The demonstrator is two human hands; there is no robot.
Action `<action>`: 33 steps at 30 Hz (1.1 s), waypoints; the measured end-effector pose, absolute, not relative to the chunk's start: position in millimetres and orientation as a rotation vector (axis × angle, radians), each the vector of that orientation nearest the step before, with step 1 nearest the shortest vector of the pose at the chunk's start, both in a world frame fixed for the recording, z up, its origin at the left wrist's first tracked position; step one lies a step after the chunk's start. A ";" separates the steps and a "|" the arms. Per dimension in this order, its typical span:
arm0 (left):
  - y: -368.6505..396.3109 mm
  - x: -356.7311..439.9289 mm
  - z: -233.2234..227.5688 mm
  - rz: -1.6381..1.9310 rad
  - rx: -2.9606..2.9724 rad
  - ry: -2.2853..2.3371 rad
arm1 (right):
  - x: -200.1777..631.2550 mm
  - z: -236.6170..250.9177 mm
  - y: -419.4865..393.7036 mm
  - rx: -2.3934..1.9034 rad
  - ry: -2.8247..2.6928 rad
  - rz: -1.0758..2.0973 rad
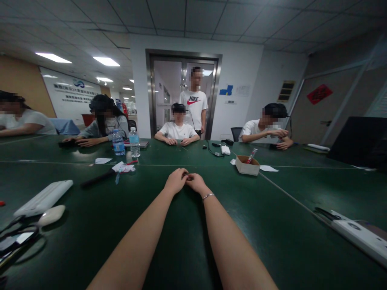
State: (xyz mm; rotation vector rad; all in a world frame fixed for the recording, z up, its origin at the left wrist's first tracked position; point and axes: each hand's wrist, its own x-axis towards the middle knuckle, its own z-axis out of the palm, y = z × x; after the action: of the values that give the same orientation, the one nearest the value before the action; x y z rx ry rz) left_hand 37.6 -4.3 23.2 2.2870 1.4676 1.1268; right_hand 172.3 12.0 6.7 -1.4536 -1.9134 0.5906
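Observation:
Both arms stretch forward over the dark green table [181, 217]. My left hand [176, 180] and my right hand [197, 183] meet at the middle, their fingers curled in and the fingertips touching or nearly so. Between the fingertips shows a small dark reddish spot, too small to name. It could be an object that both hands pinch. A thin bracelet [208, 196] circles my right wrist. Neither palm is visible.
Left are two water bottles [134, 143], a black-handled item [98, 178], a white case [44, 197] and a computer mouse [52, 215]. Right are an open cardboard box [247, 166] and a white power strip [359, 233]. Several people sit opposite; one stands.

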 end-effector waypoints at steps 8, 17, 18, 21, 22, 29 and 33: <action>5.6 33.1 8.5 1.278 1.895 1.310 | 171.9 10.0 6.0 -1.311 -1.609 0.990; 13.3 13.1 1.4 1.320 1.665 1.213 | 168.9 11.9 12.9 -0.993 -1.284 1.350; 13.7 13.0 0.8 1.305 1.660 1.209 | 171.4 11.1 12.4 -0.978 -1.264 1.366; 13.3 13.9 -0.8 1.245 1.674 1.216 | 179.1 8.8 10.0 -0.955 -1.210 1.406; 12.9 14.3 -1.1 1.236 1.678 1.221 | 181.0 8.4 9.1 -0.945 -1.196 1.419; 10.3 15.7 -0.3 1.241 1.664 1.236 | 184.2 9.9 4.6 -0.870 -1.175 1.476; 7.4 16.2 1.6 1.209 1.678 1.282 | 186.3 10.4 3.2 -0.845 -1.178 1.483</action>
State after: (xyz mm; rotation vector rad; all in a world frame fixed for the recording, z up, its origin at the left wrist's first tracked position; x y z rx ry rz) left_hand 16.2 7.4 1.6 1.6784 1.2821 1.2090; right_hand 186.3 3.2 10.4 -0.8449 -1.1777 1.4834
